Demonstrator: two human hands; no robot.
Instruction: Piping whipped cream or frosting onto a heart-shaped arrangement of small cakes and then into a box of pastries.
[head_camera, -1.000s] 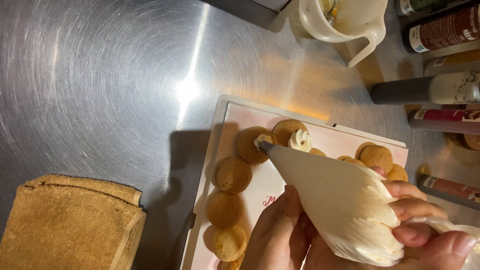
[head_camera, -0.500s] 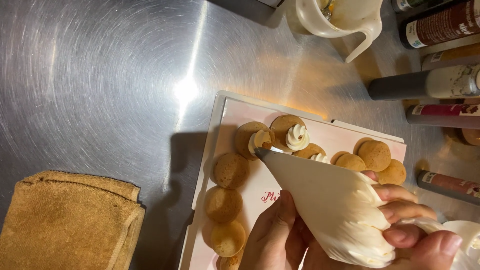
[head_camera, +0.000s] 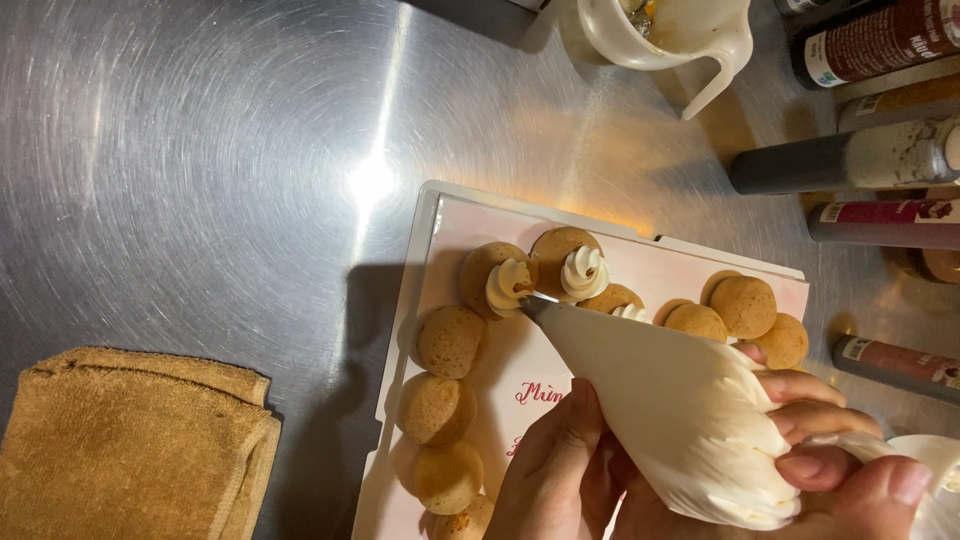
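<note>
While both hands (head_camera: 700, 470) grip the piping bag (head_camera: 670, 400), its tip touches a cream-topped puff (head_camera: 497, 280).

Steel counter (head_camera: 200, 150) (brushed) bears tray (head_camera: 432, 215), towel (head_camera: 120, 440), jug (head_camera: 665, 35), bottles (head_camera: 850, 160).

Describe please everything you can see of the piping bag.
The piping bag is a white, cone-shaped bag that looks like thin plastic, full and smooth, wrinkled toward its wide end. It lies tilted, its metal tip pointing upper left and touching a cream swirl on a small round cake. The right hand squeezes the wide end; the left hand steadies it from below, over the white tray.
</note>
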